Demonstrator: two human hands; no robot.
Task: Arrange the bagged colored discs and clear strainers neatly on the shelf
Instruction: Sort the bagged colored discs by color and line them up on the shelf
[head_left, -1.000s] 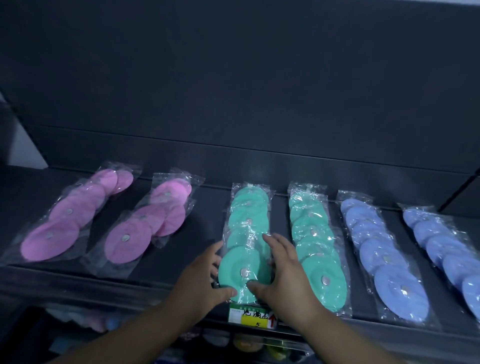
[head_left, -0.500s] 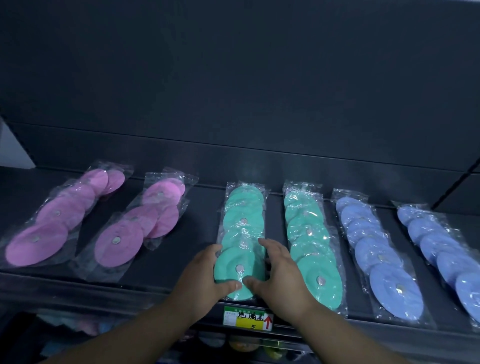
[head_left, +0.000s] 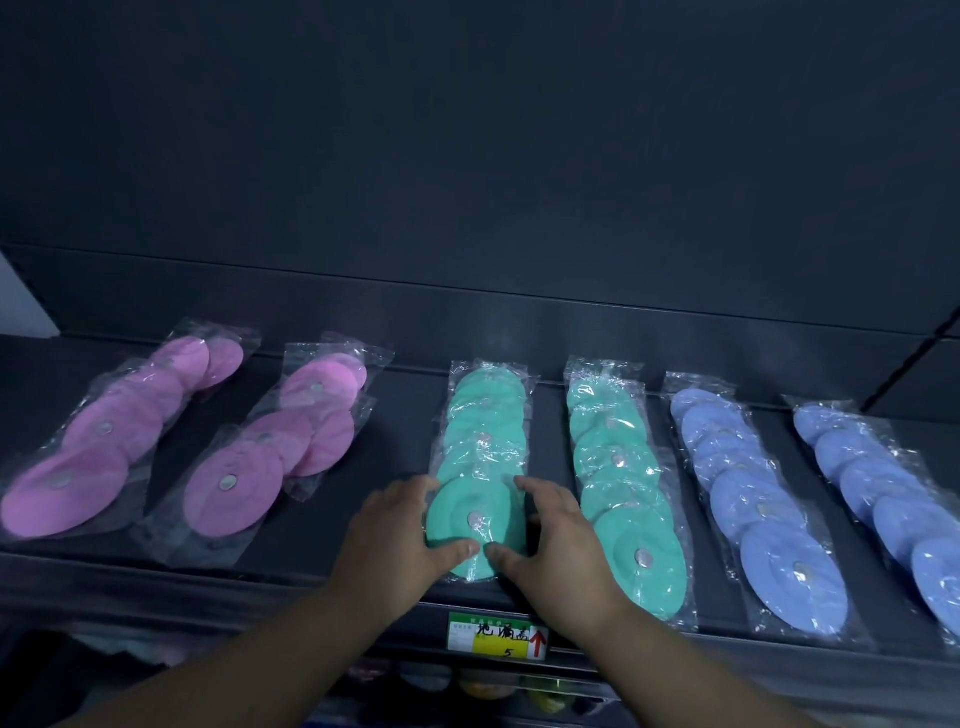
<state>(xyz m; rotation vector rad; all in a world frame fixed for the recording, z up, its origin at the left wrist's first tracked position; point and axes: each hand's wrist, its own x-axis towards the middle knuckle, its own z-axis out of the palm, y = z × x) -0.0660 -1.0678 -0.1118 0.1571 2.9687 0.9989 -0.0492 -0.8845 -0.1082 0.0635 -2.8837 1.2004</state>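
Six rows of bagged discs lie on the dark shelf (head_left: 322, 525): two pink rows (head_left: 98, 441) (head_left: 270, 447) on the left, two teal rows in the middle, two blue rows (head_left: 753, 499) (head_left: 883, 483) on the right. My left hand (head_left: 400, 535) and my right hand (head_left: 550, 540) cup the front disc of the left teal row (head_left: 480, 467) from either side, thumbs pressing its near edge, fingers curled round its rim. The second teal row (head_left: 618, 488) lies just right of my right hand.
A green and yellow price label (head_left: 496, 636) with a red arrow is stuck on the shelf's front edge below my hands. Dark back panel rises behind the rows. More colored items show dimly on the lower shelf (head_left: 483, 691).
Both hands slid slightly back along the left teal row and now frame its front disc more widely; the row sits straighter. The camera shifted a little.
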